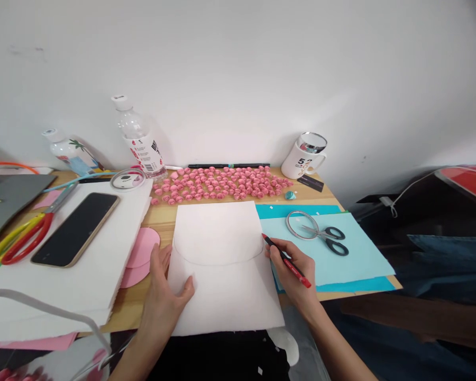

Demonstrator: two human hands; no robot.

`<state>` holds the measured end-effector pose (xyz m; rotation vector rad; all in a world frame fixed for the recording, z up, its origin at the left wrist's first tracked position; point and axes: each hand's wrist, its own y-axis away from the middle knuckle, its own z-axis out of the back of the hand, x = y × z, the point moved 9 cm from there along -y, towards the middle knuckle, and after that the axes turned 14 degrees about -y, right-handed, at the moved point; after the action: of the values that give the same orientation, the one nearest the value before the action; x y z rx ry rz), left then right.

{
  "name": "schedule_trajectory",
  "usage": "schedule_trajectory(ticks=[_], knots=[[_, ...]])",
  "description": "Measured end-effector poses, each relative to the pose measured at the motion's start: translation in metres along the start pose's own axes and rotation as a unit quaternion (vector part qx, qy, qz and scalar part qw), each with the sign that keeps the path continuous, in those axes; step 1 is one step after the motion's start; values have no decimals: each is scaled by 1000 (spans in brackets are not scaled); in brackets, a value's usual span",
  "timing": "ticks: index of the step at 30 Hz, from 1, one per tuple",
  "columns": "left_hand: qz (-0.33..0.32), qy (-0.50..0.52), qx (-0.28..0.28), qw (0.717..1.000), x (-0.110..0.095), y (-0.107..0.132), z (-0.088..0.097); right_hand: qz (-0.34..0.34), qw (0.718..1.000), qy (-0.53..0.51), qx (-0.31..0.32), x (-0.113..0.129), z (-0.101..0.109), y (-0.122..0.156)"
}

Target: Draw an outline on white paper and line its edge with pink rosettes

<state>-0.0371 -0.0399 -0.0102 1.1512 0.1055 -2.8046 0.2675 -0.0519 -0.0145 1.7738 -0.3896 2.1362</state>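
A white sheet of paper (218,296) lies in front of me, with a curved pencil-like line drawn across its middle. My left hand (168,280) rests on the sheet's left edge, fingers apart and thumb on the paper. In my right hand (297,267) is a red and black pen (289,263), gripped between thumb and fingers. The pen's upper end points toward the sheet's right edge, near where the curve meets it; whether the tip touches the paper I cannot tell. Under and right of the sheet are light blue paper (360,248) and darker blue paper (373,284).
Small scissors (333,241) and a clear ring (287,225) lie on the blue paper. Pink paper rolls (222,182) cover the table's back. A mug (301,159) and bottle (143,151) stand behind. Left are a phone (77,227), large scissors (27,235) and pink circles (143,248).
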Motion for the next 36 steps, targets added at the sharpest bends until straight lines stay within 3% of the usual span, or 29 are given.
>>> schedule_trajectory(ticks=[9, 12, 15, 21, 30, 36], knots=[[-9, 0, -4, 1000, 4, -2, -2, -26, 999, 13, -27, -4, 12, 21], [-13, 12, -10, 1000, 2, -2, -1, -1, 999, -39, -36, -3, 10, 5], [-10, 14, -11, 1000, 2, -1, 0, 43, 996, -83, -6, 5, -3, -24], [-5, 23, -9, 1000, 5, -1, -1, 77, 996, -46, 9, 12, -20, -67], [-6, 13, 3, 1000, 4, -1, -2, 80, 997, 8, 0, 10, -22, -69], [-5, 17, 4, 1000, 6, -1, -2, 68, 997, -30, 11, 7, -22, -74]])
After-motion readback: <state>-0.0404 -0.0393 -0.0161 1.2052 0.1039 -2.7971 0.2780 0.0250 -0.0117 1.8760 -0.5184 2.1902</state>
